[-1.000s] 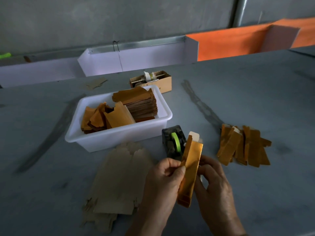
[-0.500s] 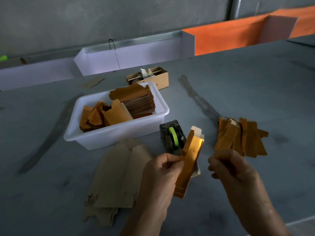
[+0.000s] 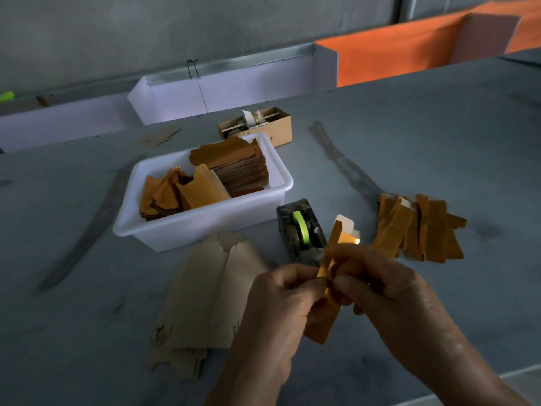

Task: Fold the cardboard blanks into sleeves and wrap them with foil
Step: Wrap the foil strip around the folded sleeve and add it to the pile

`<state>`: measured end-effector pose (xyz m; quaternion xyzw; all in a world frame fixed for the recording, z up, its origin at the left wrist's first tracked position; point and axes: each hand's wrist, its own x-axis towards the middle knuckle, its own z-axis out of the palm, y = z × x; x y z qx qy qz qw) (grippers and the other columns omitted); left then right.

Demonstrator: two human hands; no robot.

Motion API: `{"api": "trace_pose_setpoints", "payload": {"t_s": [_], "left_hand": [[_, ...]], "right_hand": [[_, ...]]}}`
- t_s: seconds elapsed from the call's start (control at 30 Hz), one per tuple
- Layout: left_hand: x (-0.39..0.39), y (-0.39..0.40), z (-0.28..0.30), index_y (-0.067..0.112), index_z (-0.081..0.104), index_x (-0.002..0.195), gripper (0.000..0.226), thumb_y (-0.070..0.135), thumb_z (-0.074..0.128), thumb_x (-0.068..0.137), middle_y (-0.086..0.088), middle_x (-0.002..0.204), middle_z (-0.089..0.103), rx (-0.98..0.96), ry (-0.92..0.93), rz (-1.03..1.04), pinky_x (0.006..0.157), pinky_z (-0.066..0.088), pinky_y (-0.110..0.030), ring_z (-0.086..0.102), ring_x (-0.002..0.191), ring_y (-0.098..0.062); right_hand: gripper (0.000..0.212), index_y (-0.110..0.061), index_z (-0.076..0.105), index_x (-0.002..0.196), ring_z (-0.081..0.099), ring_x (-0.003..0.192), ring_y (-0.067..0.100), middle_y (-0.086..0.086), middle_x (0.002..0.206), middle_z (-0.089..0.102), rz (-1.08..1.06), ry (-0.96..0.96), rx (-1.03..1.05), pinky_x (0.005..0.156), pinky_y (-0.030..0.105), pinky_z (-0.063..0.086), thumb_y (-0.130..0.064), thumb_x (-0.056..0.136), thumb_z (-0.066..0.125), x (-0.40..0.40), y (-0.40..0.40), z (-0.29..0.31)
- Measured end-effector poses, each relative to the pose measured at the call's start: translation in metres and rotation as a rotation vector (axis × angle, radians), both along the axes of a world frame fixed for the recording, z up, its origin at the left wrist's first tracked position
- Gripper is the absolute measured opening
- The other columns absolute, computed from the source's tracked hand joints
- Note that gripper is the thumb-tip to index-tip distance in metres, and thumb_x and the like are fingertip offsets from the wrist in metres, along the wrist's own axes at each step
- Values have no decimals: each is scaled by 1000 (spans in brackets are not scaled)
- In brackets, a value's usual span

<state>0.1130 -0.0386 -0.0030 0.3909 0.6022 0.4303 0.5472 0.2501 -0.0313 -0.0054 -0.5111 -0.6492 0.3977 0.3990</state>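
Both hands, left [image 3: 281, 291] and right [image 3: 380, 285], are pinching the gold sleeve [image 3: 323, 320] above the table [image 3: 439, 127]. Pressing the foil seam flat (thumbs meeting at its middle) is looking wise. Beyond are lying blanks [image 3: 210, 291], dispenser [image 3: 301, 230], finished sleeves [image 3: 421, 230], tub [image 3: 202, 224].

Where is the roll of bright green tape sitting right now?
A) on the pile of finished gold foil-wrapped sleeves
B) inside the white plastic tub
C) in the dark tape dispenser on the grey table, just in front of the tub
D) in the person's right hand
C: the bright green tape roll sits in the dark tape dispenser, which stands on the grey table just in front of the white plastic tub.
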Motion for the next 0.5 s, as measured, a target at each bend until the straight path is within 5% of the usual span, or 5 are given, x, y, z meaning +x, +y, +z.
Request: {"api": "trace_pose_setpoints", "payload": {"t_s": [0.13,0.3,0.5], "left_hand": [[0,-1,3,17,76,79,11,13,67,85,-3,79,75,15,-27,-34,80,58,-35,72,79,-18],[-2,-3,7,11,75,82,14,10,62,88,-5,74,74,21,-47,-77,67,56,-25,71,67,-16],[0,-5,2,12,74,79,17,17,61,90,-5,67,72,30,-36,-26,68,58,-28,69,63,-15]], "right_hand": [[26,-28,49,91,64,67,4,-14,80,68,-55,-25,28,58,15,50,-14,79,68,0,2,2],[26,-29,48,87,64,67,2,-13,79,68,-71,-91,38,57,17,51,-18,78,70,-1,3,2],[29,-32,45,84,62,69,-4,-4,68,65,-95,-174,31,59,14,51,-16,80,69,-5,2,4]]}}
